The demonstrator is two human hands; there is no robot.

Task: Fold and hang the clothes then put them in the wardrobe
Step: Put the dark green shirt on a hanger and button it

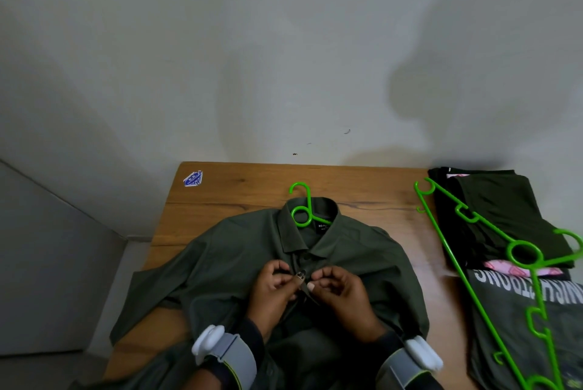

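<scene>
Head view, one frame. The shirt point(239, 250) – dark green, collared – lay face up on the table point(362, 187), collar toward the wall and sleeves spread to both sides. A green hanger point(302, 206) sat inside the collar, with its hook poking out onto the bare wood.

I saw both hands at the button strip just below the collar. The left hand point(274, 288) had its fingers curled and pinched the left edge of the strip. The right hand point(340, 291) pinched the opposite edge between thumb and forefinger, its other fingers curled. The two hands were nearly touching. I could not tell whether the button between them was through its hole.

Each wrist carried a grey band point(235, 355) with a white module.

On the right side of the table there was a folded dark pile point(504, 200) at the back and a printed tee point(520, 310) nearer – a second hanger point(492, 232) lay across both. A blue sticker point(193, 178) was at the far left corner.
</scene>
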